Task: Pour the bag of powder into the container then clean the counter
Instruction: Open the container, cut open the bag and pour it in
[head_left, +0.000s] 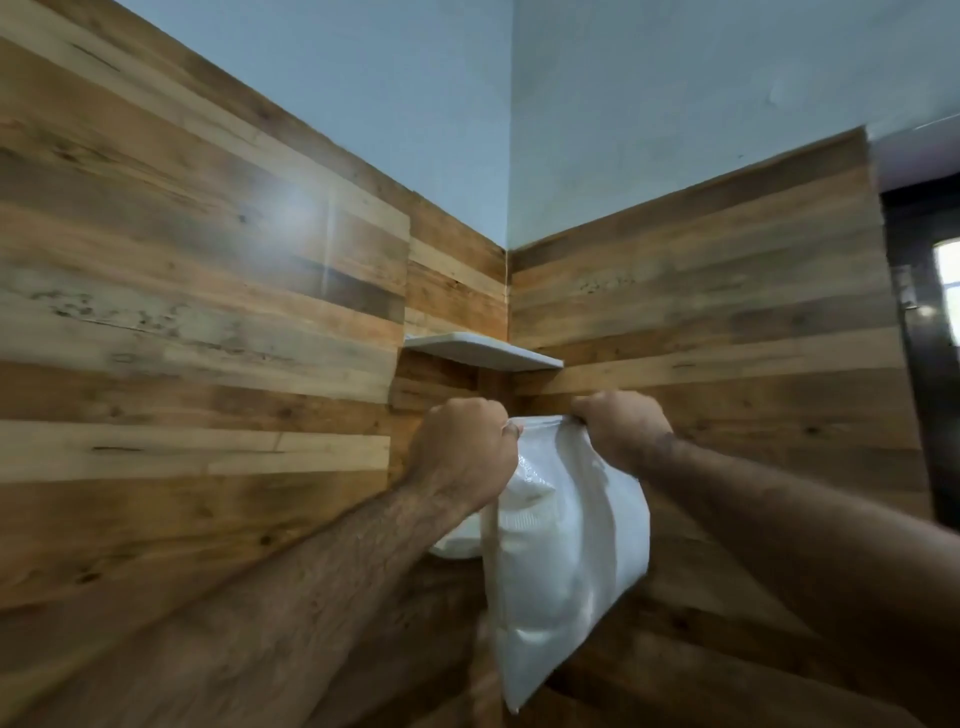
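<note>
A clear plastic bag of white powder (566, 561) hangs in the air in front of the wooden wall corner. My left hand (460, 449) grips the bag's top edge at its left corner. Its right top corner is pinched in my right hand (621, 428). The bag's top edge is stretched between both fists and the bag hangs tilted, its lower corner pointing down. A white rounded shape (457, 545), partly hidden behind my left wrist and the bag, shows just below my left hand. The counter is not in view.
Wood-plank walls meet in a corner straight ahead. A small white corner shelf (483, 351) is fixed just above my hands. A dark doorway or window frame (924, 338) stands at the far right.
</note>
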